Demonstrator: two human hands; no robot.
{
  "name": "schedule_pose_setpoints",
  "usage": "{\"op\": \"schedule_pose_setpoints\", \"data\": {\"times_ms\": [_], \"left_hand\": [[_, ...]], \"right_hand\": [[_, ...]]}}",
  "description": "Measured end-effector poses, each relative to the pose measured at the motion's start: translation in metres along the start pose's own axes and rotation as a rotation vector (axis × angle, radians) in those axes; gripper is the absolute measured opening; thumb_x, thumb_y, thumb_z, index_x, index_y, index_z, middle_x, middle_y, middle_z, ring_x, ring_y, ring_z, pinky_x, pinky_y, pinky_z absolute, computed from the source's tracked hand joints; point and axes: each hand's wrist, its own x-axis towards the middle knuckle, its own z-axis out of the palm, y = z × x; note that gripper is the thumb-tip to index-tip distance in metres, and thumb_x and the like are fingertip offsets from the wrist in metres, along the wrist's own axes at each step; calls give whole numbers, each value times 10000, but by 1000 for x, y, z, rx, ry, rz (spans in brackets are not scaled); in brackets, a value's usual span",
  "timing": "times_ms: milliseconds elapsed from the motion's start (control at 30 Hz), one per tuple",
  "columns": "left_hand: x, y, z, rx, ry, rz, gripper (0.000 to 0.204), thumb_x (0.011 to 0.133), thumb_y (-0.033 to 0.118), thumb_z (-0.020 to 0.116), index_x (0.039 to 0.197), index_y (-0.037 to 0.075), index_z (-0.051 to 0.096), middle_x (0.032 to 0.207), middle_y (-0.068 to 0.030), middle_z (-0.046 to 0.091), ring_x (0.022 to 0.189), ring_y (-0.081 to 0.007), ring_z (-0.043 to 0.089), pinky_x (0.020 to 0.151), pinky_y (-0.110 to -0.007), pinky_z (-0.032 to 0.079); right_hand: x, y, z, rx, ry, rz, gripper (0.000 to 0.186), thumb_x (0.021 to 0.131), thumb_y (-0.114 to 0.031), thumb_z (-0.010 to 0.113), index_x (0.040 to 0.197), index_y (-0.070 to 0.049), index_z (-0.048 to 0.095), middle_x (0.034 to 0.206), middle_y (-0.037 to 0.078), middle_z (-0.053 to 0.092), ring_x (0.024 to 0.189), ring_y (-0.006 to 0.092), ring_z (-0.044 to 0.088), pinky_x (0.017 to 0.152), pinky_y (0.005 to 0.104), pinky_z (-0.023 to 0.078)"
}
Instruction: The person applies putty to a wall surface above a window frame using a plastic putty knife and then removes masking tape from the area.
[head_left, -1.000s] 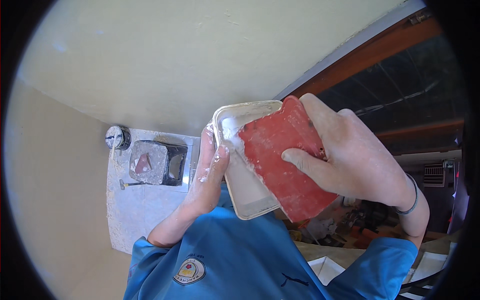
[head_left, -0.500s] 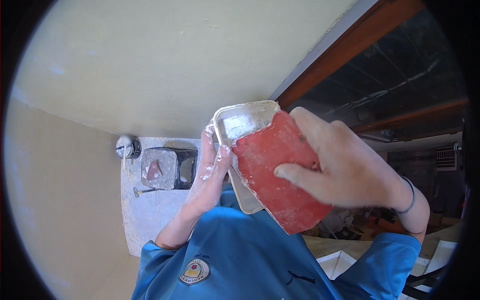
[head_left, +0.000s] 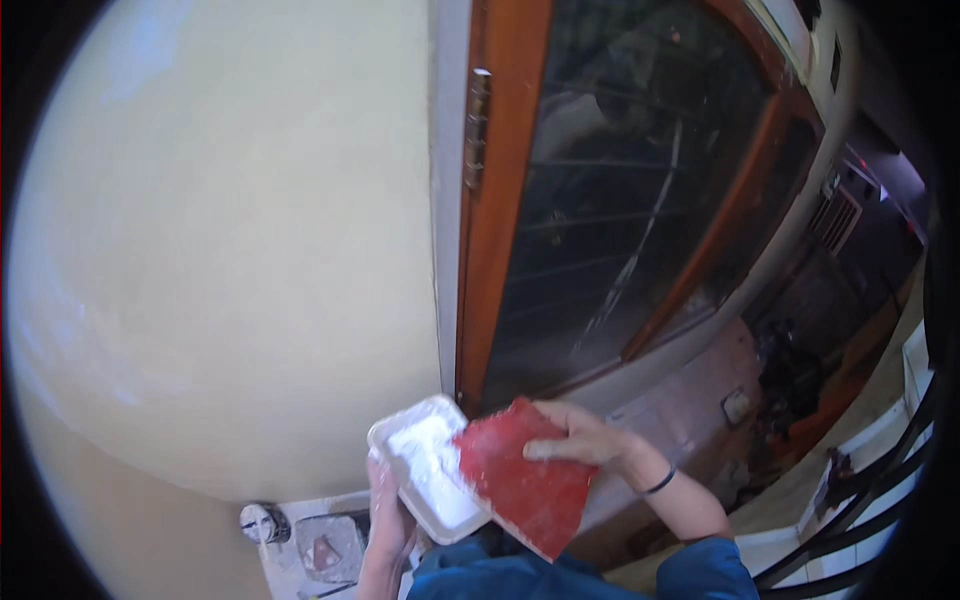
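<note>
My left hand (head_left: 389,515) is closed round the left side of a rectangular cream tray (head_left: 418,483) containing white paste. My right hand (head_left: 573,442) grips a flat red scraper (head_left: 522,495) with a rough left edge, thumb across its face and fingers behind it. The scraper lies over the tray's right side and hides part of it.
A pale wall (head_left: 230,230) meets a wooden-framed glass window (head_left: 640,180). Below are a round bucket (head_left: 262,522) and a grey container (head_left: 328,550) with a small red piece. Black curved railing (head_left: 880,480) is at the lower right, with dark clutter (head_left: 785,365) beyond.
The view has swung up toward the wall and window, so my hands sit lower in frame. More white paste shows in the tray; both hands still hold the same things.
</note>
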Motion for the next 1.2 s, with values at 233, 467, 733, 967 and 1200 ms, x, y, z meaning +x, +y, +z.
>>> {"op": "schedule_pose_setpoints", "data": {"times_ms": [233, 467, 733, 967, 1200], "left_hand": [[22, -35, 50, 22, -100, -183, 629, 1134, 492, 445, 1637, 156, 276, 1585, -100, 451, 1442, -246, 483, 1204, -446, 417], [38, -36, 63, -1, -201, -316, 605, 1156, 396, 437, 1647, 153, 182, 1592, -90, 395, 1454, -214, 460, 1203, -409, 423], [38, -43, 75, 19, -273, -323, 615, 1138, 499, 425, 1628, 170, 249, 1581, -74, 431, 1462, -237, 451, 1222, -452, 388], [44, -46, 73, -34, -270, -350, 626, 1145, 413, 463, 1654, 172, 189, 1612, -86, 388, 1483, -235, 438, 1222, -423, 398], [58, -69, 46, -79, -304, -199, 624, 1113, 411, 490, 1634, 140, 278, 1612, -128, 438, 1459, -323, 477, 1208, -510, 409]], "right_hand": [[-74, 16, -31, 280, 323, 83, 397, 1015, -139, 723, 1379, -11, 635, 1272, 74, 734, 1108, 161, 722, 966, 304, 577], [-100, 20, -17, 439, 451, 75, 395, 1019, -107, 708, 1391, 4, 634, 1296, 96, 729, 1122, 168, 727, 972, 301, 586], [-120, 29, -6, 454, 546, 72, 386, 1031, -95, 688, 1400, -1, 628, 1302, 90, 728, 1127, 170, 727, 967, 299, 589], [-122, 36, 0, 572, 556, 15, 414, 1026, -78, 684, 1420, 22, 608, 1319, 116, 720, 1154, 191, 724, 999, 327, 590], [-125, 17, -20, 631, 544, -230, 436, 1034, -120, 682, 1437, 18, 587, 1328, 123, 712, 1165, 196, 717, 1025, 336, 577]]}}
